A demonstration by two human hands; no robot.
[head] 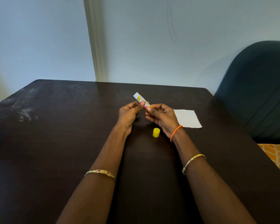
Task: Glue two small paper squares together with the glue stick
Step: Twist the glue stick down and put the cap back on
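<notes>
Cap removed, standing on table. My left hand and right hand both pinch the glue stick (raised, tilted). Paper lies beside, unglued.

Matt dark wood-look table, glossy printed glue stick, smooth yellow plastic cap, white paper

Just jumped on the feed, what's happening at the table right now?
A person sits at a dark table holding a glue stick in both hands: the left hand pinches its middle and the right hand grips the lower end. Its yellow cap is off and stands on the table between the wrists. White paper lies flat to the right, untouched. No glue has gone on yet, as far as can be seen.
</notes>
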